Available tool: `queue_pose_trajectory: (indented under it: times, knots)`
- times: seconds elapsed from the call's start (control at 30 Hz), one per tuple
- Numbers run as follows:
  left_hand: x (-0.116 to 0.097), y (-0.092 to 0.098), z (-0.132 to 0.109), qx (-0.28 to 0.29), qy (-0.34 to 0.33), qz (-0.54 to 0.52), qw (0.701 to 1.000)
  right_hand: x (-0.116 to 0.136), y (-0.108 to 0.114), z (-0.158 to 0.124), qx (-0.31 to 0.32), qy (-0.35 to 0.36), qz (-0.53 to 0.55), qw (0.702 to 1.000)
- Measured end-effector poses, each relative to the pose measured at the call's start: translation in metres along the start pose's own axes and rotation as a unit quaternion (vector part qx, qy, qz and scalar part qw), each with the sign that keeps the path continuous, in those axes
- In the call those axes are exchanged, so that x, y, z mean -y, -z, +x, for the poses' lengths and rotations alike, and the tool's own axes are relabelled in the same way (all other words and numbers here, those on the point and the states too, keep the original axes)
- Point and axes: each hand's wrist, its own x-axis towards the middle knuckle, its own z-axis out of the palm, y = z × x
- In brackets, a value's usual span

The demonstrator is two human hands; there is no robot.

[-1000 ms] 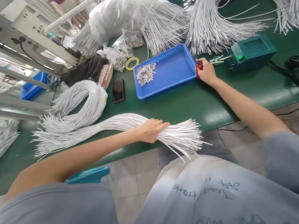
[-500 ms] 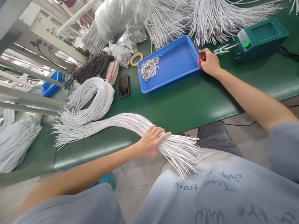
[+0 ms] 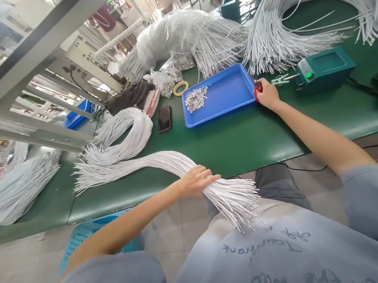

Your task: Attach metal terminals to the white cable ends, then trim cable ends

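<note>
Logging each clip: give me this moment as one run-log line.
left hand: grips white wire bundle at table edge | right hand: holds red-handled tool beside blue tray | tray: metal terminals

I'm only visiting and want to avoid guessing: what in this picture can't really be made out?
- Red-handled tool, head view: the right hand covers most of it, so its type is unclear.
- Metal pieces in the blue tray: too small to identify.
- White cable bundle: the left hand hides part.
- Shirt print: cut off by the bottom edge.
</note>
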Motion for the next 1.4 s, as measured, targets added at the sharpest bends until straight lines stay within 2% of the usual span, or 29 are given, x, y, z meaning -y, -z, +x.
queue_pose_trajectory:
  times: [0.13, 0.2, 0.27, 0.43, 0.5, 0.6, 0.73, 0.87, 1.1, 1.2, 1.27, 1.33, 1.4]
  knots:
    - [0.023, 0.017, 0.008, -0.11, 0.063, 0.006, 0.992, -0.001, -0.002, 0.0, -0.005, 0.011, 0.017, 1.0]
    - [0.048, 0.028, 0.018, -0.153, 0.114, 0.024, 0.981, -0.002, -0.003, 0.001, -0.008, 0.013, 0.019, 1.0]
    - [0.079, 0.038, 0.033, -0.168, 0.17, 0.023, 0.971, -0.002, -0.003, 0.002, -0.009, 0.013, 0.019, 1.0]
    - [0.156, 0.052, 0.077, -0.131, 0.385, 0.002, 0.914, 0.002, -0.002, 0.0, -0.002, 0.009, 0.014, 1.0]
    - [0.177, 0.052, 0.093, -0.093, 0.437, -0.005, 0.895, 0.003, -0.002, -0.002, -0.002, 0.006, 0.011, 1.0]
    - [0.197, 0.048, 0.109, -0.035, 0.473, 0.0, 0.88, 0.004, -0.002, -0.003, 0.0, 0.003, 0.01, 1.0]
    - [0.207, 0.034, 0.12, 0.023, 0.46, 0.005, 0.888, 0.004, -0.002, -0.004, 0.006, 0.0, 0.008, 1.0]
    - [0.203, 0.013, 0.12, 0.056, 0.418, -0.012, 0.907, 0.003, -0.002, -0.005, 0.005, 0.0, 0.006, 1.0]
    - [0.199, -0.015, 0.113, 0.025, 0.356, 0.003, 0.934, 0.001, -0.001, -0.004, 0.002, 0.01, 0.01, 1.0]
    - [0.2, -0.022, 0.107, -0.012, 0.31, 0.007, 0.951, 0.002, 0.0, -0.006, -0.005, 0.017, 0.015, 1.0]
    - [0.197, -0.026, 0.099, -0.076, 0.3, 0.015, 0.951, 0.003, 0.0, -0.009, -0.017, 0.026, 0.02, 0.999]
    - [0.191, -0.03, 0.086, -0.156, 0.334, 0.03, 0.929, 0.005, 0.0, -0.013, -0.031, 0.038, 0.023, 0.999]
    - [0.184, -0.033, 0.072, -0.206, 0.38, 0.041, 0.901, 0.007, 0.002, -0.015, -0.044, 0.049, 0.02, 0.998]
